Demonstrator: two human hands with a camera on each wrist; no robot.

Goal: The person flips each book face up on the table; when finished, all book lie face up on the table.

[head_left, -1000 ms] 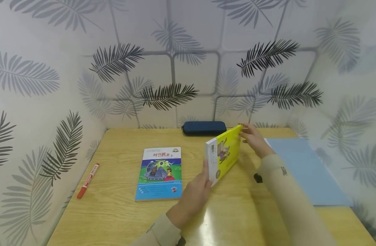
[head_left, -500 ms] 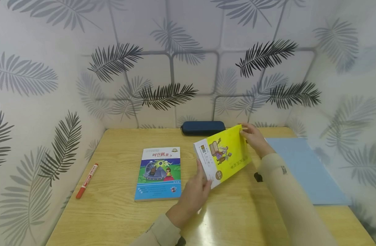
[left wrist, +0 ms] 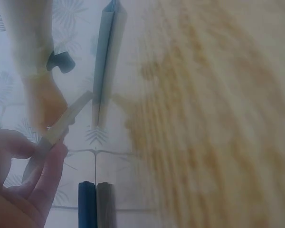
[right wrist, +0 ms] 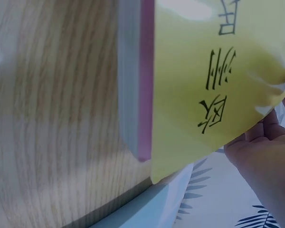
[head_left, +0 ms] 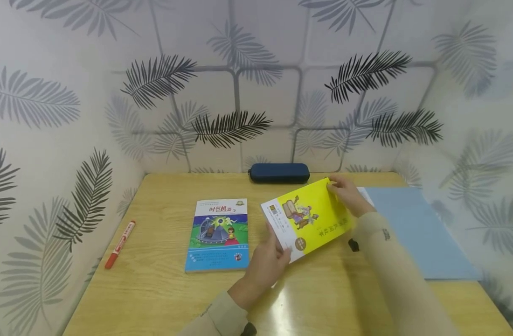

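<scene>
Wooden counter (head_left: 155, 289), walled on three sides by leaf-print panels (head_left: 51, 116).

Blue folder (head_left: 420, 233) lies flat on the counter's right side; contents can't be seen.

Yellow book (head_left: 308, 219) sits centre-right, held between both hands and tilted, its right side raised off the counter. Cover faces up toward the head camera. Long axis runs from near-left to far-right; the white-strip end points near-left, the far corner toward the folder. In the right wrist view the cover print (right wrist: 213, 90) is large characters, page block edge visible alongside.

Blue picture book (head_left: 218, 234) lies flat just left of the yellow one, closed, long axis running away from the person, title at the far end. The two books don't touch.

Dark blue zip case (head_left: 279, 172) at the back wall, closed, long axis left-right. Contents not visible.

Left hand (head_left: 265, 268): grip is a pinch on the yellow book's near-left corner, thumb on top, fingers (left wrist: 47, 171) under.

Right hand (head_left: 344, 193): grip holds the book's far corner, fingers curled over the edge.

Red marker (head_left: 120, 244) far left on the counter, capped, well apart from everything else.
</scene>
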